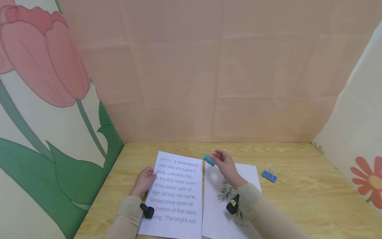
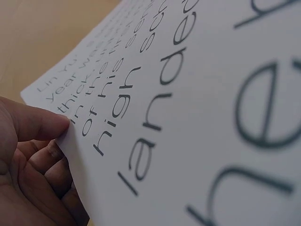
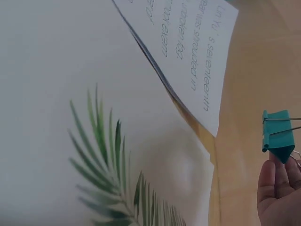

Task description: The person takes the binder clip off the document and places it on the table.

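Note:
A stack of printed paper [image 1: 176, 192] lies on the table, slightly tilted, with large black text. My left hand [image 1: 144, 182] pinches its left edge between thumb and fingers; the left wrist view shows the thumb on top of the printed paper [image 2: 155, 108] and the fingers curled beneath. A teal binder clip [image 1: 209, 160] is in my right hand [image 1: 224, 166], near the printed stack's top right corner. In the right wrist view, the fingers hold this binder clip [image 3: 280, 136] by its wire handles, with other handles sticking out. The clip appears apart from the paper.
White paper with a green palm leaf picture [image 1: 215, 199] lies right of the printed stack, partly under my right forearm. A blue binder clip [image 1: 269, 176] rests farther right on the wooden table [image 1: 298, 205]. A pinkish cloth [image 1: 215, 73] hangs behind the table.

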